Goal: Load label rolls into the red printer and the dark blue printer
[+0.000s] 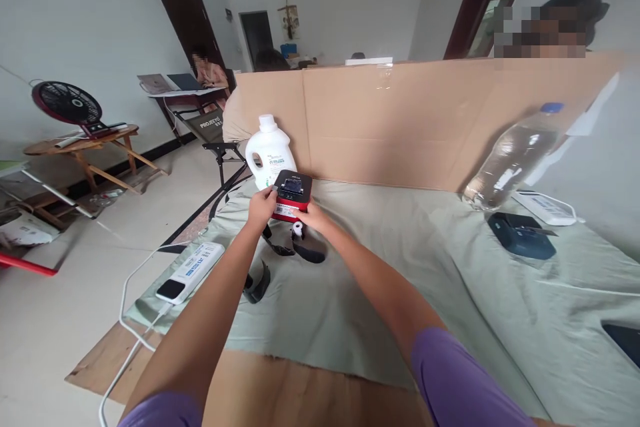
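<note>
A small black-and-red box (293,191), with a picture on its black top and a white label on its red front, is held between my two hands. The fingers of my left hand (262,207) are closed at its left edge. My right hand (313,215) grips the lower right corner, some of its fingers hidden by the box. Just behind stands a white jug-shaped bottle (273,152) with a handle. Below the box lie a black strap (309,253) and a small white roll-like piece (298,229). A curved black item (258,284) rests nearer, beside my left forearm.
A white power bank (194,269) with a cable lies left on the green cloth (380,320). A cardboard panel (375,123) stands behind. Rightward are a large clear bottle (517,153), a dark blue case (523,235) and a white device (545,207). People sit beyond.
</note>
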Demonstrator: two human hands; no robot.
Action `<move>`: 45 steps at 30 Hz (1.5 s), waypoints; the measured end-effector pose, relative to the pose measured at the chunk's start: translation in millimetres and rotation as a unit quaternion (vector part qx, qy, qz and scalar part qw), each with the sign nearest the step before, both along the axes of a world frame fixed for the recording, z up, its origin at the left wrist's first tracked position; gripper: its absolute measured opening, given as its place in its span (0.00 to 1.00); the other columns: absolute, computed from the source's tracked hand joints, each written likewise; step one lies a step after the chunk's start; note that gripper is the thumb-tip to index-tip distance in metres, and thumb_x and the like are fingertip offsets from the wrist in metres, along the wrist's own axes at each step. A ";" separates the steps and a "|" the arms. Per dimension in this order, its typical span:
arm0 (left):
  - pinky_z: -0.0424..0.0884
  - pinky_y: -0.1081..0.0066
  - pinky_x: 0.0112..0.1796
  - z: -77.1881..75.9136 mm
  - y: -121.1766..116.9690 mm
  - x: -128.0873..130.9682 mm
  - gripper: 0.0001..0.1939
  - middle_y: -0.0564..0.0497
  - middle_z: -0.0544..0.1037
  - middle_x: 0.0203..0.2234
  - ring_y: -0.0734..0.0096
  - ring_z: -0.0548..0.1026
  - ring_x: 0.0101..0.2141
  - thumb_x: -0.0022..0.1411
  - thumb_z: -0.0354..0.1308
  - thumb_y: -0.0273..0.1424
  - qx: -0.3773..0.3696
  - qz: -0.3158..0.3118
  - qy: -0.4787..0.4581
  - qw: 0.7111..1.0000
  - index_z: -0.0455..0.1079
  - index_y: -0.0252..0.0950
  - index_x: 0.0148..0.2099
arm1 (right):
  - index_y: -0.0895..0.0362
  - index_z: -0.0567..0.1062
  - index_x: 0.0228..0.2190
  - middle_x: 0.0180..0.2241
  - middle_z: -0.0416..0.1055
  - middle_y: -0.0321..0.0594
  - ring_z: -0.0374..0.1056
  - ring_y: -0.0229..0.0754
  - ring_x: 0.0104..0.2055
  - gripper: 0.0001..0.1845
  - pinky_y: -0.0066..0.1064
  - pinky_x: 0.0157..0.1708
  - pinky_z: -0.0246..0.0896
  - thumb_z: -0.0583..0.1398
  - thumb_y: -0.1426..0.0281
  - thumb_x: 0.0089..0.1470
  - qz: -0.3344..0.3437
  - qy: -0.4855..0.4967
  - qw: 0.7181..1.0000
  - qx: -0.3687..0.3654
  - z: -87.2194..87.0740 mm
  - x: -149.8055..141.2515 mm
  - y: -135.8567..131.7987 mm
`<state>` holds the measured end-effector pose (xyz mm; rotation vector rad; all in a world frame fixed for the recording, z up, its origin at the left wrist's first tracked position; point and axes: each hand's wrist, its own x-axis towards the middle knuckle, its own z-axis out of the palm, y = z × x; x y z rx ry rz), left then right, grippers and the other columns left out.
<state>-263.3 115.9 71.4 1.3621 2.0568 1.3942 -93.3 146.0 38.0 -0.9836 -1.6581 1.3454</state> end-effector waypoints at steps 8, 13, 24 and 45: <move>0.67 0.64 0.60 15.3 -31.9 117.9 0.22 0.48 0.80 0.53 0.59 0.74 0.57 0.68 0.50 0.35 0.119 -0.123 -0.024 0.985 0.75 0.34 0.58 | 0.52 0.60 0.64 0.61 0.68 0.44 0.66 0.48 0.61 0.42 0.39 0.61 0.60 0.68 0.67 0.51 -0.107 0.055 0.978 0.169 21.1 106.9 -30.8; 0.64 0.64 0.63 -13.0 -86.8 221.3 0.28 0.48 0.72 0.63 0.60 0.69 0.63 0.68 0.55 0.41 0.168 -0.234 -0.155 0.945 0.66 0.37 0.67 | 0.54 0.58 0.65 0.60 0.68 0.50 0.65 0.57 0.61 0.47 0.49 0.62 0.59 0.70 0.62 0.49 -0.206 -0.034 0.952 0.223 8.6 210.0 -96.4; 0.65 0.60 0.63 -60.1 -148.2 260.0 0.34 0.47 0.70 0.64 0.58 0.70 0.62 0.64 0.62 0.43 0.144 -0.296 -0.237 0.914 0.62 0.41 0.70 | 0.56 0.58 0.65 0.60 0.67 0.55 0.65 0.61 0.61 0.43 0.58 0.59 0.62 0.64 0.53 0.55 -0.241 -0.136 0.912 0.304 -31.2 260.0 -163.0; 0.64 0.58 0.65 -65.3 -149.6 261.0 0.34 0.47 0.72 0.62 0.57 0.70 0.62 0.63 0.64 0.41 0.148 -0.258 -0.294 0.909 0.64 0.42 0.68 | 0.59 0.47 0.70 0.69 0.54 0.57 0.53 0.56 0.71 0.45 0.56 0.68 0.51 0.57 0.54 0.61 -0.190 -0.166 0.926 0.281 -44.4 257.6 -156.5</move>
